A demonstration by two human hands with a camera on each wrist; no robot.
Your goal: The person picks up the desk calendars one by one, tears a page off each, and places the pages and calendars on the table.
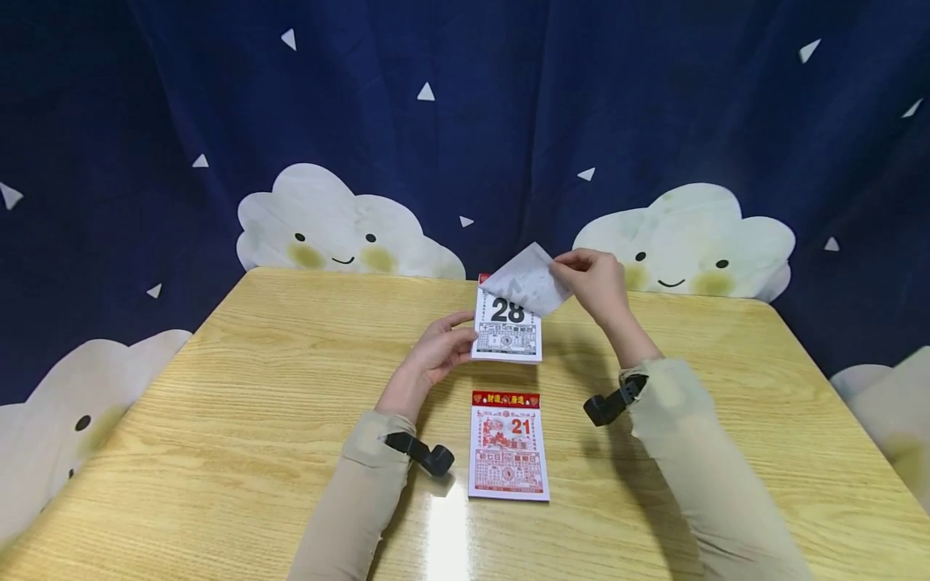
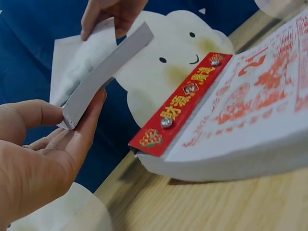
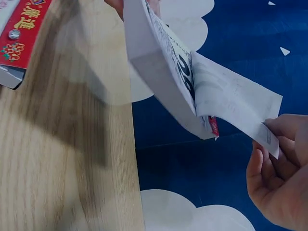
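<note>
My left hand (image 1: 441,349) grips a thick tear-off calendar pad (image 1: 506,343) by its left edge, holding it raised over the table. The pad's front shows a black 28, and a bit of its red header peeks out at the top. Between thumb and fingers, my right hand (image 1: 597,282) pinches a corner of a thin calendar sheet (image 1: 529,278). That sheet is folded up and back across the upper part of the pad; in the right wrist view the sheet (image 3: 236,96) curves away from the pad, still meeting it near the red header.
A second tear-off calendar (image 1: 507,452) with a red header and a red 21 lies flat on the wooden table (image 1: 305,403), nearer to me. Behind the table's far edge hangs a dark blue curtain (image 1: 479,121) printed with clouds and triangles.
</note>
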